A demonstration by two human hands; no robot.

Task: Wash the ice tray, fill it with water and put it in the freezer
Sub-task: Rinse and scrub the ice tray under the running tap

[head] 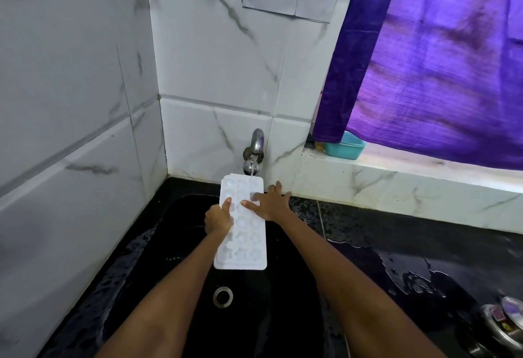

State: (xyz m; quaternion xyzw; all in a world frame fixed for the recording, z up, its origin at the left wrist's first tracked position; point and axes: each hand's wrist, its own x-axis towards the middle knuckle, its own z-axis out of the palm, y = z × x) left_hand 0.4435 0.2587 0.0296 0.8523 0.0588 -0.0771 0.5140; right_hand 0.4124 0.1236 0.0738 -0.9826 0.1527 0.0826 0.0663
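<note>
The white ice tray (242, 223) is held over the black sink (158, 244), its far end right under the wall tap (254, 153), from which a thin stream of water falls onto the tray's far cells. The left hand (218, 219) grips the tray's left long edge about midway, fingers curled under and the thumb lying on top. The right hand (267, 202) lies on the tray's upper face with straight, spread fingers, their tips on the cells near the stream; it presses or rubs rather than grasps.

By my reading the job is at its first stage, the washing: water runs, a hand works over the cells, and no soap or sponge shows. Whether any cell already holds water I cannot tell; the tray is tilted, far end higher, so it would likely drain. Filling it level, carrying it and placing it in the freezer all remain, and no freezer is in view.

The sink's drain (223, 296) sits below the tray's near end, and the dark counter (410, 244) to the right is wet, with a puddle
</note>
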